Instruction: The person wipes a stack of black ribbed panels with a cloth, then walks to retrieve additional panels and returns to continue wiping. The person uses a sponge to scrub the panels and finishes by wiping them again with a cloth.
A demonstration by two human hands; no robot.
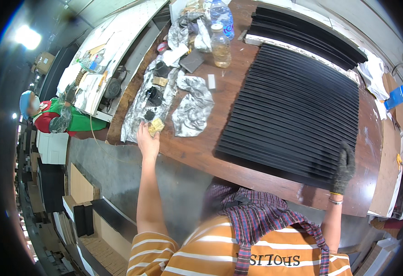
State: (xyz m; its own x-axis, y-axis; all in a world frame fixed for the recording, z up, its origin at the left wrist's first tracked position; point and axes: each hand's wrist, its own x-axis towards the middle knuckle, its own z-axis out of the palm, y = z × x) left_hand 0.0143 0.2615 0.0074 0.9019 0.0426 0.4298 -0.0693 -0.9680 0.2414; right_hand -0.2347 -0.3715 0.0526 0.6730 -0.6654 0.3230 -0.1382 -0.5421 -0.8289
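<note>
Prob. sponge-gripping step: L hand (149,140) curled round yellow sponge (156,125) at bench (224,87) 9 o'clock, gloved R hand (344,169) straight-fingered on black slatted panel (293,115) approx 5 o'clock, can't tell if gripping; next move calls for steady panel.

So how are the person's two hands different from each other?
The left hand is bare, but the right hand wears a dark glove.
The left hand has its fingers on a small yellow block, while the right hand rests at the near right corner of a big black ridged panel.
Both hands are the same in one way: they reach forward to things on the brown table.
</note>
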